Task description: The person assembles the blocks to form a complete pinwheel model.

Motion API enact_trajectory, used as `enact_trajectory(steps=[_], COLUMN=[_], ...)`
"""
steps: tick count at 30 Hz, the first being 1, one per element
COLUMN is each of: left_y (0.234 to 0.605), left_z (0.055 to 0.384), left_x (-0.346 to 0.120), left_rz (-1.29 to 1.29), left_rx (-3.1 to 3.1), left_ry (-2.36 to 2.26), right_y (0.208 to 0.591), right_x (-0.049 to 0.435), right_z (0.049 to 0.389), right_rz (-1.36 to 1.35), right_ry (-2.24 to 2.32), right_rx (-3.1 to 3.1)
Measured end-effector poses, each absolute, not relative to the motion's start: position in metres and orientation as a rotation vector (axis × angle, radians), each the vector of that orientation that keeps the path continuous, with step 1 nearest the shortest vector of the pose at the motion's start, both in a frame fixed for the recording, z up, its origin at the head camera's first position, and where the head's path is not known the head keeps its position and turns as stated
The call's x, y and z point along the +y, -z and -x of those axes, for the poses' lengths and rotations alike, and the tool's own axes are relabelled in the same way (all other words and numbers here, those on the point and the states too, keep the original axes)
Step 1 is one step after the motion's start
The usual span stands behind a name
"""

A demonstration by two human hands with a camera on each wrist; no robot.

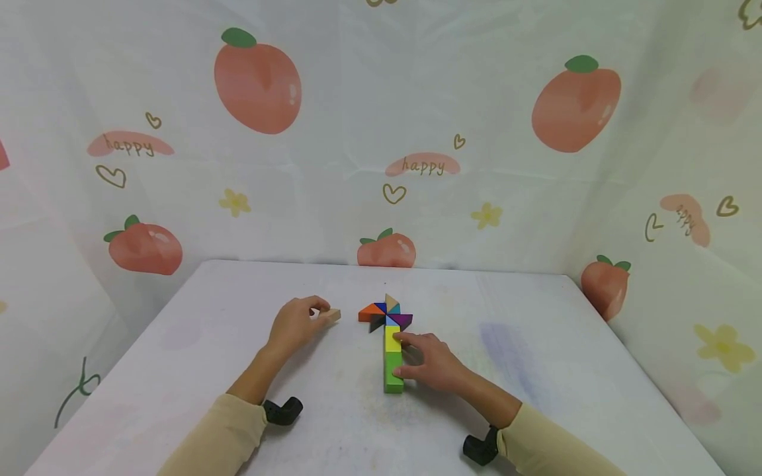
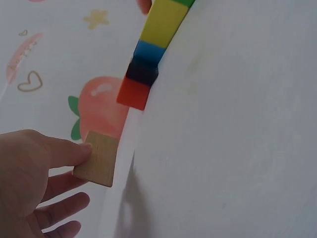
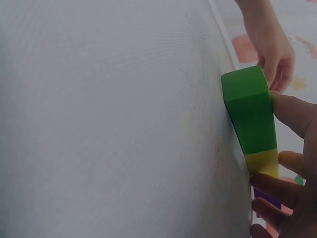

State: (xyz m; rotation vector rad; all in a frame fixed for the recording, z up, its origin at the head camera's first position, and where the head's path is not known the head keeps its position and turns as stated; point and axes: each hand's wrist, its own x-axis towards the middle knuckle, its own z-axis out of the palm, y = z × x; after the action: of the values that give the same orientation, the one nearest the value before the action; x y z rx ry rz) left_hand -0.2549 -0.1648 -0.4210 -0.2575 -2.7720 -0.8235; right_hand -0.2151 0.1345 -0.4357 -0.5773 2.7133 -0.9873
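My left hand (image 1: 299,326) pinches a plain wooden block (image 2: 99,158) between thumb and fingers, left of a colored block pinwheel. The lower fingers of that hand are spread apart. The pinwheel has an orange block (image 1: 370,312), a purple block (image 1: 403,320), a black block (image 1: 378,322), small blue pieces and a wooden tip (image 1: 390,303). Below it, a yellow block (image 1: 392,339) and a green block (image 1: 393,373) run in line toward me. My right hand (image 1: 437,363) touches this line from the right, thumb at the green block, fairly straight fingers at the yellow.
The blocks lie on a white table (image 1: 333,423) with faint colored smudges. Behind it hangs a pale curtain (image 1: 345,99) printed with peaches, hearts and flowers. Black devices (image 1: 283,411) are worn on both wrists.
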Motion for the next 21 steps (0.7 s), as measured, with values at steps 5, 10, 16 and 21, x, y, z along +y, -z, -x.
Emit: enact_trajectory(steps=[5,10,16,21], left_y=[0.422,0.422,0.426,0.43], left_z=[0.251,0.248,0.245,0.24], left_x=[-0.155,-0.146,-0.135,-0.126], left_rz=[0.283,0.279,0.247,0.234], left_rx=[-2.769,-2.775,-2.813,-2.853], left_ry=[0.826,0.866,0.912,0.953], right_y=[0.435,0.436,0.436,0.436], right_x=[0.135,0.135,0.134,0.134], right_z=[0.214,0.215,0.216,0.215], right_rz=[0.584,0.582,0.581,0.569], right_ry=[0.987,0.984,0.981,0.982], right_rx=[2.711,2.717,2.718,2.719])
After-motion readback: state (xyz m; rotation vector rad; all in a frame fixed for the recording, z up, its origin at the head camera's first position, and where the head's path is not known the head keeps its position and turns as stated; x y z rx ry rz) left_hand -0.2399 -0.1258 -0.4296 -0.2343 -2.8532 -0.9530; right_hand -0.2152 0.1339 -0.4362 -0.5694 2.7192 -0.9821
